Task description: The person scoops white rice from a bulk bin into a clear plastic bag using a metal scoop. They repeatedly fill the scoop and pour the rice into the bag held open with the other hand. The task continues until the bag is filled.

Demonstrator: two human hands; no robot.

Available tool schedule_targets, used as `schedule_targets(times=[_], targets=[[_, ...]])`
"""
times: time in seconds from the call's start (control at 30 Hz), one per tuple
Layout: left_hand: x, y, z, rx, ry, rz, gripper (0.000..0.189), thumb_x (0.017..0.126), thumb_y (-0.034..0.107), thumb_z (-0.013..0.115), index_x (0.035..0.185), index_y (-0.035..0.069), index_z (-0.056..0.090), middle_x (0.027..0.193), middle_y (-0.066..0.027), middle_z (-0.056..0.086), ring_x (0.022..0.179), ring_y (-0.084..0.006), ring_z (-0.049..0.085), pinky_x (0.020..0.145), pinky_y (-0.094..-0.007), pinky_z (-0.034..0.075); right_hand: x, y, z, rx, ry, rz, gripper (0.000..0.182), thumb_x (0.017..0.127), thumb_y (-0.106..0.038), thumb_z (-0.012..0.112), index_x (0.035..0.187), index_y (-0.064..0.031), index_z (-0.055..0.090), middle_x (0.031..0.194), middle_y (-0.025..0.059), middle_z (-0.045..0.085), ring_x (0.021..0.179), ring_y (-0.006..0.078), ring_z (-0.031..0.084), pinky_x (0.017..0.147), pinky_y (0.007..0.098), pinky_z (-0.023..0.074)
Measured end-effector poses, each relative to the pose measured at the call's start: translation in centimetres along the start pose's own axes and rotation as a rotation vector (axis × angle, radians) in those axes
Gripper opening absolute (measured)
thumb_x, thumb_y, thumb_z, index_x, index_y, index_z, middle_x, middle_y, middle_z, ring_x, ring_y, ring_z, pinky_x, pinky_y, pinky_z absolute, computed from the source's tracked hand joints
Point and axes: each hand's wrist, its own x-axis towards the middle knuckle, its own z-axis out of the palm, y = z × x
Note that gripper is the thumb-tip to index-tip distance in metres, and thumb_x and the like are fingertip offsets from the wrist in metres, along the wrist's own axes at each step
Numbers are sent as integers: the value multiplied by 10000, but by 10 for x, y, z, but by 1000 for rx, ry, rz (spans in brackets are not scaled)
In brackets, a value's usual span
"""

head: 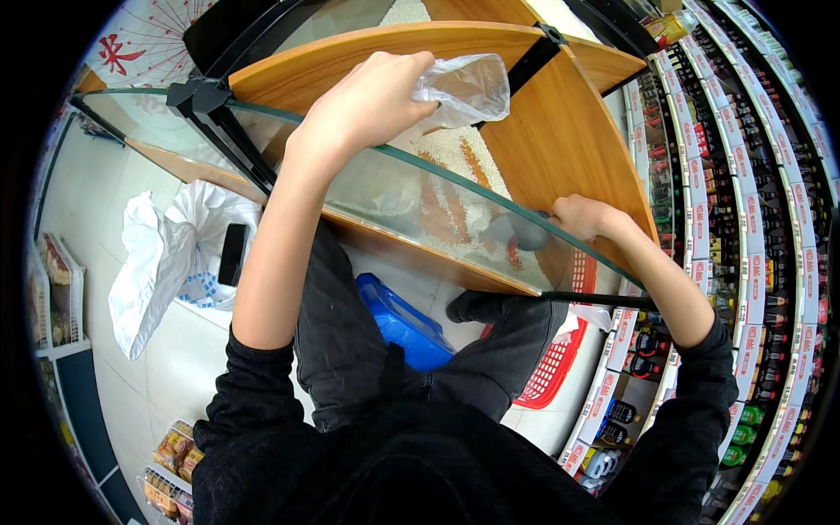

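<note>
A clear plastic bag (467, 88) hangs from my left hand (371, 98), which pinches its edge above the glass front of a wooden bin. My right hand (581, 216) is inside the bin at the right, closed on a dark scoop (525, 230) seen through the glass panel (394, 190). White rice grains (469, 154) lie scattered in a band over the wooden bottom beside the scoop. The fingertips of my right hand are partly hidden.
A blue plastic container (403, 321) stands between my legs. Right of it is a red basket (558, 367). A white sack (154, 256) and a black phone (233, 254) are at the left. Shelves of bottles (715, 262) line the right side.
</note>
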Motion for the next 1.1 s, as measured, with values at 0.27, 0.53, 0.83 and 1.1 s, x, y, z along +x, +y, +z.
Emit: schedule_targets(times=[0.27,0.53,0.83,1.1], targets=[[-2,3,-2,4,-9,3,401,813,153,604,1158,-45,549,1019,-253,623,954,-360,613,855,-383,485,62,-28,-9,104,392,47,333,886,-207,481,966,84,622,957,315,619,926,451,610,851,466,483],[-3,2,0,-4,-16,2,393,833,162,606,1161,-48,552,1021,-252,625,953,-346,622,862,-369,490,100,-39,-28,521,247,151,329,914,-223,452,1006,60,591,901,254,622,821,326,640,620,412,514],[-2,1,0,-4,-4,2,390,819,157,611,1143,-53,552,1001,-250,627,946,-364,614,848,-383,485,119,-13,31,969,230,40,240,937,-195,427,1001,7,542,807,79,561,700,158,509,581,302,432],[0,-4,2,-16,24,-2,389,810,160,608,1139,-39,549,991,-253,627,948,-379,602,844,-395,473,51,4,14,1122,214,-240,141,989,-158,368,942,-93,484,764,-31,453,683,71,395,639,219,366]])
